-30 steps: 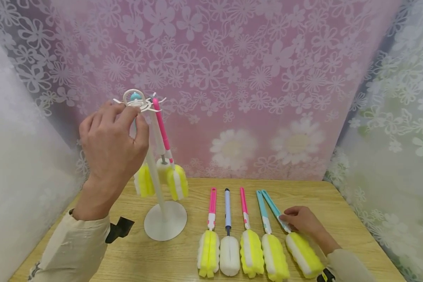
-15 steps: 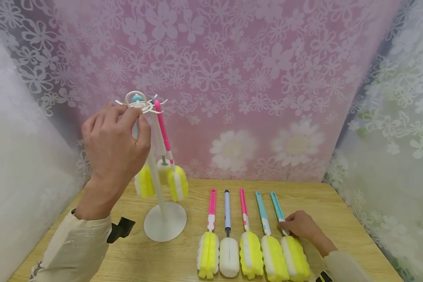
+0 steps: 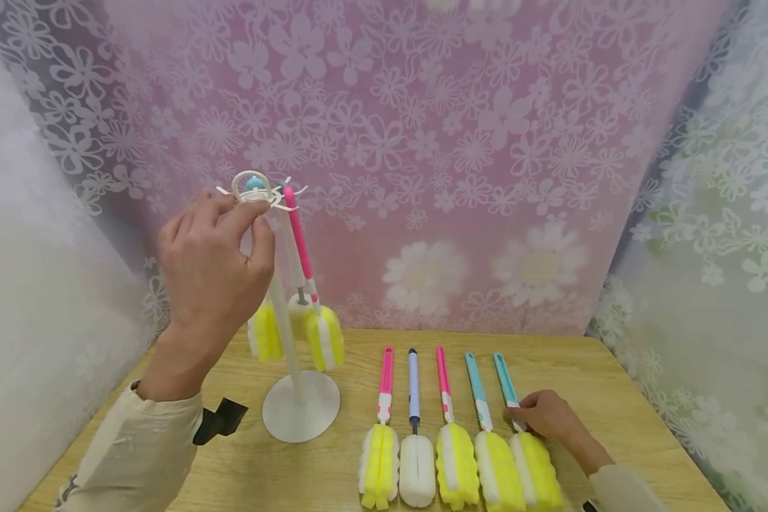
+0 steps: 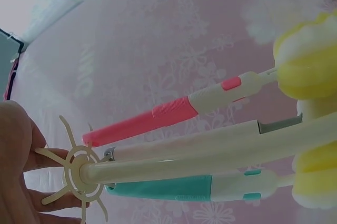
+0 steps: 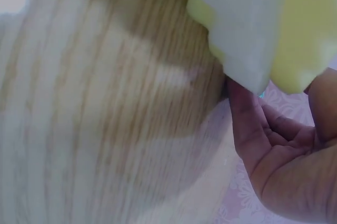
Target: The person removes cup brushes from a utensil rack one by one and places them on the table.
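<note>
At the top of a white hanging stand (image 3: 284,313), my left hand (image 3: 211,274) holds the ring of hooks (image 4: 83,174) with its fingers. From the hooks hang a pink-handled sponge brush (image 4: 142,125), a white-handled brush (image 4: 195,139) and a teal-handled brush (image 4: 174,187), sponge heads down. On the table, my right hand (image 3: 547,416) pinches the neck of the rightmost teal-handled sponge brush (image 3: 505,377), whose yellow and white head (image 5: 247,24) fills the upper part of the right wrist view. The right fingertips are partly hidden under that sponge.
Left of the held brush lie another teal-handled brush (image 3: 476,380), a pink-handled brush (image 3: 444,380), a lilac-handled brush with a white head (image 3: 413,387) and another pink-handled brush (image 3: 386,377), in a row on the wooden table (image 3: 243,469). Patterned curtains (image 3: 422,178) surround the table.
The rightmost teal brush has turned from a slant to nearly parallel with its neighbour, its sponge shifting left in my right hand. My left hand stays at the stand's top.
</note>
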`<state>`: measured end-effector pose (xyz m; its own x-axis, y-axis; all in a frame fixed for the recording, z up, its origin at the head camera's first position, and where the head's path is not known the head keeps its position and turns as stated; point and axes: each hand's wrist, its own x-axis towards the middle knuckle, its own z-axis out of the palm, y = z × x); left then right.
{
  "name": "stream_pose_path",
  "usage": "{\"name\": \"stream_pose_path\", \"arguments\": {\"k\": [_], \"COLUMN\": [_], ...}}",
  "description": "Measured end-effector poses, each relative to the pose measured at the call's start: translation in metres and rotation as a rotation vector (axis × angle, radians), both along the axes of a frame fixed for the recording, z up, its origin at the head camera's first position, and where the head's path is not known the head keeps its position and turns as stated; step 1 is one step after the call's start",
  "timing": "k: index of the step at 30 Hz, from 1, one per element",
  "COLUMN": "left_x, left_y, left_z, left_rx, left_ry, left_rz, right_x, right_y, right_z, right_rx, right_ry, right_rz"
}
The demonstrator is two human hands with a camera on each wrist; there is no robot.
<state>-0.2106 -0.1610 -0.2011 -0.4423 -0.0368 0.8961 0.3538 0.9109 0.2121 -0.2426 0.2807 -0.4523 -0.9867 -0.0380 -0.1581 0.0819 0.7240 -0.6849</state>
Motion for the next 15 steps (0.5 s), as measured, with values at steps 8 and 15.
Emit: {"name": "stream_pose_path", "arguments": {"k": [8, 15], "left_x": [0.002, 0.004], "left_y": [0.000, 0.001], "left_z": [0.001, 0.000], "left_rx": [0.034, 0.041], "left_ry": [-0.055, -0.060], "left_rz": [0.006, 0.012], "right_x": [0.003, 0.004], "right_y": [0.005, 0.011], "right_z": [0.001, 0.004], "right_rx": [-0.016, -0.025], "right_ry": [0.008, 0.054], "right_rz": [0.006, -0.067]}}
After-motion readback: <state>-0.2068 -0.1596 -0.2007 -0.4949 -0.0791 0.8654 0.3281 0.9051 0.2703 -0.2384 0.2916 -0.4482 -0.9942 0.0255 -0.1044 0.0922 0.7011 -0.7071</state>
